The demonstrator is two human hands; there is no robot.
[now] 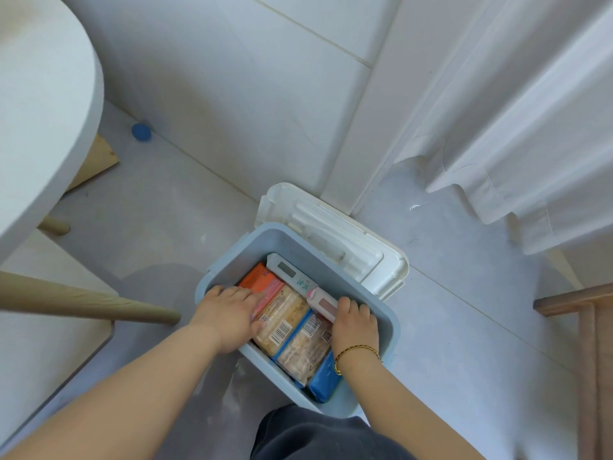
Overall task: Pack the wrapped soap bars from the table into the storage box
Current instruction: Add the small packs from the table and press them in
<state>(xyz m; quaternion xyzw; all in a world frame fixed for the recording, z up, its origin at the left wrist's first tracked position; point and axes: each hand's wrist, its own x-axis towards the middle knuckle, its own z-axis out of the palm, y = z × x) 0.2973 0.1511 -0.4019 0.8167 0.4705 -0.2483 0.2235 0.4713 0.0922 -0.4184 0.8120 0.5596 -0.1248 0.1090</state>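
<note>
Nearest us, at bottom centre, a dark trouser knee (318, 433) meets the blue storage box (387, 327), its white lid (335, 234) open behind. Inside, our left hand (229, 315) rests fairly flat fingers on the pink soap bar (273, 290) at the left. Our right hand (353, 322) curls over the pink-and-white soap bar (323, 302); beige soap bars (282, 318) lie between the hands.

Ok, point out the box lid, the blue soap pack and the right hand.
box lid (335, 234), head view, ribbed inner face
blue soap pack (323, 381), head view, middle of wrapper
right hand (355, 327), head view, back of hand
</note>
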